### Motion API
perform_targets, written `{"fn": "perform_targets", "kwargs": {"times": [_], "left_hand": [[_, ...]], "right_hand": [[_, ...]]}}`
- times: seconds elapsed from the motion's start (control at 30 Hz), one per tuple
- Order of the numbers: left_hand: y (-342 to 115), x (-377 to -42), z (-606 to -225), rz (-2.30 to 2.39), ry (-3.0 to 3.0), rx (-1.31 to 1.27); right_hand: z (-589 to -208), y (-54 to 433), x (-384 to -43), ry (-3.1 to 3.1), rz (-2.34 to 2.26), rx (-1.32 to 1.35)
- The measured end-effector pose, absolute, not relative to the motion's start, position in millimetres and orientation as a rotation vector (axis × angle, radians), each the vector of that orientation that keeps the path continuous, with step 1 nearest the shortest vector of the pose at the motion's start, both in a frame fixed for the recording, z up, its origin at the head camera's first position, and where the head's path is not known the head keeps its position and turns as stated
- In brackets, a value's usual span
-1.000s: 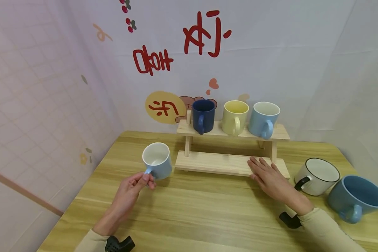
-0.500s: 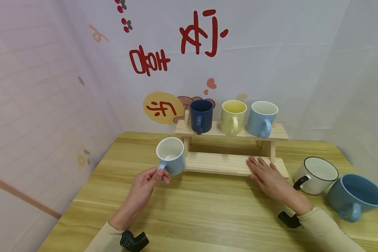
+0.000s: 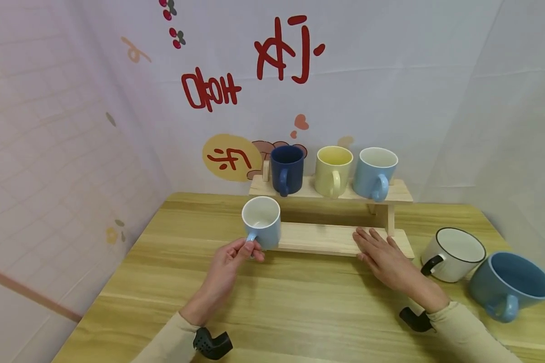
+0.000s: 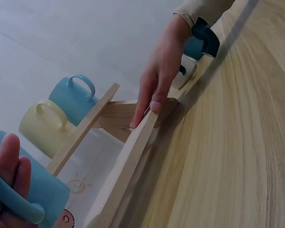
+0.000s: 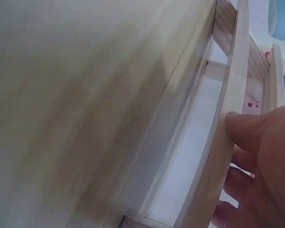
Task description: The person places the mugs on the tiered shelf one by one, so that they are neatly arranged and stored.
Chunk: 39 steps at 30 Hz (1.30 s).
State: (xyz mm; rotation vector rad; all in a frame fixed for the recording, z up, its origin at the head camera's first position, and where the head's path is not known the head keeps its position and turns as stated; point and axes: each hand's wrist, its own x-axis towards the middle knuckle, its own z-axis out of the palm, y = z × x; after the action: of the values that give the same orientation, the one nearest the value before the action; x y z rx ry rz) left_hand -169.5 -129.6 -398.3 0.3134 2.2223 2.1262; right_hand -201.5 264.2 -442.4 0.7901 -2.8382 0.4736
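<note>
My left hand [image 3: 230, 262] pinches the handle of a light blue mug [image 3: 269, 237], white inside and upright. The mug is held at the left end of the lower board of a two-tier wooden rack [image 3: 322, 238], hiding that end; whether it touches the board cannot be told. In the left wrist view, curled fingers [image 4: 8, 156] meet the mug's handle [image 4: 14, 197]. My right hand [image 3: 390, 262] rests on the lower board's right end, fingers mostly straight on top; its thumb [image 5: 240, 126] lies against the front edge in the right wrist view.
On the upper board stand a dark blue mug [image 3: 287, 169], a yellow mug [image 3: 333, 171] and another light blue mug [image 3: 375, 174]. Right of the rack, a white mug with a black rim [image 3: 453, 254] and a wide blue mug [image 3: 510, 287] stand on the wooden table [image 3: 309, 312].
My left hand has carried the light blue mug rightward, from beside the rack to the left end of its lower board. The right hand stays on the board; the head view shifts slightly.
</note>
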Motion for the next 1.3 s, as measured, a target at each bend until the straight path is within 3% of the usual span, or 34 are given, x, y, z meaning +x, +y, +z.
{"fn": "perform_targets", "kwargs": {"times": [1.3], "left_hand": [[-94.1, -194.6, -422.9, 2.059, 2.173, 0.357]], "right_hand": [[-438.5, 260.4, -199.2, -2.863, 0.482, 0.773]]}}
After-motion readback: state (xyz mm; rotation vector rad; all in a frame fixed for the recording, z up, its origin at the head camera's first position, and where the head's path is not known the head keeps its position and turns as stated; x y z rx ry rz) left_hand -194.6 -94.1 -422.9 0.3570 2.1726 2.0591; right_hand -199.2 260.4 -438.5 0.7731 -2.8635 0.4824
